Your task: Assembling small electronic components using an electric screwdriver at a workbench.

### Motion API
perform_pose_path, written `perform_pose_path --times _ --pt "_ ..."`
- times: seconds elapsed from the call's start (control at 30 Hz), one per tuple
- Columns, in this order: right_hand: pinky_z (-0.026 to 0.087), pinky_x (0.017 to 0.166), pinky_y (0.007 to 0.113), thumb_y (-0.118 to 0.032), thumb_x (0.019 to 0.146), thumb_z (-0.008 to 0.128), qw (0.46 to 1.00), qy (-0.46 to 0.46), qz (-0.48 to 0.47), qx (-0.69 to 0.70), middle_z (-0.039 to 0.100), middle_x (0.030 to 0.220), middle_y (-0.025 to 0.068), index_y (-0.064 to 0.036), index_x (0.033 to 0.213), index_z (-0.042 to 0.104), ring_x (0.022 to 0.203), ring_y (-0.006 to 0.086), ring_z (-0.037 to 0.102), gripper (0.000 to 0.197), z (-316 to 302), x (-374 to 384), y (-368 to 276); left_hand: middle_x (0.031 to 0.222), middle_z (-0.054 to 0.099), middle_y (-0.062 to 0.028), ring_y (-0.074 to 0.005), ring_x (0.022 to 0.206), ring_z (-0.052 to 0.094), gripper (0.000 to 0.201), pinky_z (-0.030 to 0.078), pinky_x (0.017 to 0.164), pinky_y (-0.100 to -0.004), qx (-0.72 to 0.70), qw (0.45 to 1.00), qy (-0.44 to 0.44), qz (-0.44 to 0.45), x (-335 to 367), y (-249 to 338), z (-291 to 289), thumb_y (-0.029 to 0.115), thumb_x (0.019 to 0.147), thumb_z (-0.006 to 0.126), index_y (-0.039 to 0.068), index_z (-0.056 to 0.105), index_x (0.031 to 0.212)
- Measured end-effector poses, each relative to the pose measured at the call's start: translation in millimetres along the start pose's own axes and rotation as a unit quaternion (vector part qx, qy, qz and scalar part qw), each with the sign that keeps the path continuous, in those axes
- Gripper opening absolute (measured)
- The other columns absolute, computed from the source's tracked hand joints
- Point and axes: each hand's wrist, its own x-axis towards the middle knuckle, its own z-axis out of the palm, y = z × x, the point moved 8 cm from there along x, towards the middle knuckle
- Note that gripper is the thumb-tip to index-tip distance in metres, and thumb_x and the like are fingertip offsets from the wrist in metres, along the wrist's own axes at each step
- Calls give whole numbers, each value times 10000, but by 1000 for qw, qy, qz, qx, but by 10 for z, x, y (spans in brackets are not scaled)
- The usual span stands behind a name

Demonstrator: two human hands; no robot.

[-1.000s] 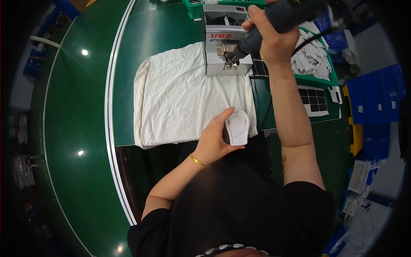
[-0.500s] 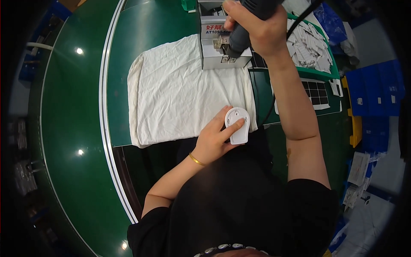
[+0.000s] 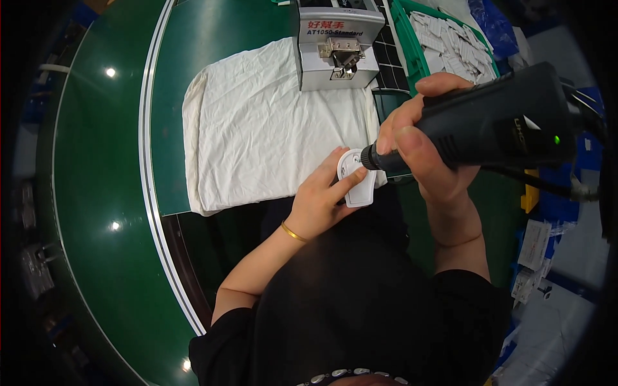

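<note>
My left hand [image 3: 322, 199] holds a small white plastic plug-shaped part [image 3: 356, 181] at the near edge of a white cloth [image 3: 270, 122]. My right hand [image 3: 421, 148] grips a black electric screwdriver [image 3: 489, 125] with a green light on its body and a cable at its rear. The screwdriver's tip rests against the top of the white part. A grey metal screw feeder box [image 3: 338, 45] stands at the far edge of the cloth, beyond both hands.
The cloth lies on a green table [image 3: 109, 193] with a pale curved rail. A green tray [image 3: 450, 45] of several white parts sits at the far right. Blue bins and yellow items line the right edge. My dark clothing fills the lower middle.
My right hand has brought the screwdriver back from the feeder box down to the white part. My left hand kept the part near the cloth's edge.
</note>
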Motion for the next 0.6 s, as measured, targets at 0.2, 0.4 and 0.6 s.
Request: perform_pose_path --times 0.2,0.4,0.6 --pt "522 640 328 -18 821 621 999 11 -22 -29 595 764 96 58 1210 358 648 180 611 476 8 -27 26 1295 533 -220 -372 1124 588 692 528 880 -376 -20 1000 13 1 -4 4 -10 104 578 846 178 617 1227" --pt "493 636 277 16 793 657 999 22 -34 4 607 787 96 79 1127 437 634 133 587 405 63 -22 6 1318 515 -221 -367 1089 602 700 536 857 -374 -10 1000 -3 -6 18 20 -16 97 570 843 179 611 1226" --pt "496 651 284 32 794 647 999 0 -29 -30 598 788 100 74 1115 431 638 132 584 389 42 -15 9 1305 519 -229 -370 1090 601 680 534 860 -368 -18 1000 7 -1 7 19 -21 106 580 837 170 616 1220"
